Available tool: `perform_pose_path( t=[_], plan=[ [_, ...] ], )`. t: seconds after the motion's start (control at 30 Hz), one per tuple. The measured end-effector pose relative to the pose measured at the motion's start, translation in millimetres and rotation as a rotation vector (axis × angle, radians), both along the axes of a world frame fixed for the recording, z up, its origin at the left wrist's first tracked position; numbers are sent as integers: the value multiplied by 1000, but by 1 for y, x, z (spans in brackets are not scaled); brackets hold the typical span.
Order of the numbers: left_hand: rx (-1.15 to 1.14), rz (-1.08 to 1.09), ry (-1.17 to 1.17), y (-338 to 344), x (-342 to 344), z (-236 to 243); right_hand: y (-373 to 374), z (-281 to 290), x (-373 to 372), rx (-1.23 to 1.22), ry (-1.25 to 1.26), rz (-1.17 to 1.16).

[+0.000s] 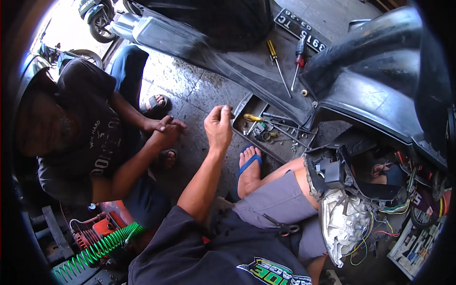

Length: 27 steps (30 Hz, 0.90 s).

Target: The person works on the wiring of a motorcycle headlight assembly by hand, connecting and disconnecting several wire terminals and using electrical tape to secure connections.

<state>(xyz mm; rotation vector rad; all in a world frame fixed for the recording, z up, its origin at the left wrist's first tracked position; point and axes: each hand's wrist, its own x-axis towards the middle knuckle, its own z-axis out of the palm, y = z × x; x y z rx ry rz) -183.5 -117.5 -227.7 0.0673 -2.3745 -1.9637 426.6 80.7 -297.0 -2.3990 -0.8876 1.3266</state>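
Observation:
My left hand (pixel 219 127) is raised with its fingers curled together, beside the left edge of a tool tray (pixel 244 101). Whatever its fingers may pinch is too small to make out. In the tray lie a yellow-handled screwdriver (pixel 253 117), metal rods, and several small screws and fittings. My right hand is out of sight. Against my right leg rests a motorbike headlight unit (pixel 338 223) with a black housing (pixel 333 173) and loose coloured wires (pixel 365 237). Black-handled scissors (pixel 285 229) lie across my grey shorts.
Two screwdrivers, one yellow-handled (pixel 271 50), one red and clear (pixel 300 58), lie on a scooter's black floorboard (pixel 237 71) near a number plate (pixel 301 29). A person (pixel 85 133) sits at left with hands together. A red compressor (pixel 107 227) with green coiled hose (pixel 102 249) stands lower left.

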Motion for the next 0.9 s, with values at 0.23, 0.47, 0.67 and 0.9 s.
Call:
perform_pose_path(
  t=[0.23, 0.47, 0.67, 0.9],
  plan=[
    [-307, -14, -161, -40, 51, -112, 0, 11, 6, 16, -32, 2],
    [-736, -438, 168, 34, 75, -123, 4, 16, 12, 53, -38, -9],
    [-1005, -669, 239, 65, 67, -134, 26, 23, 12, 141, -12, -42],
    [-404, -416, 215, 76, 63, -94, 59, 48, 25, 445, -84, -159]
  ],
)
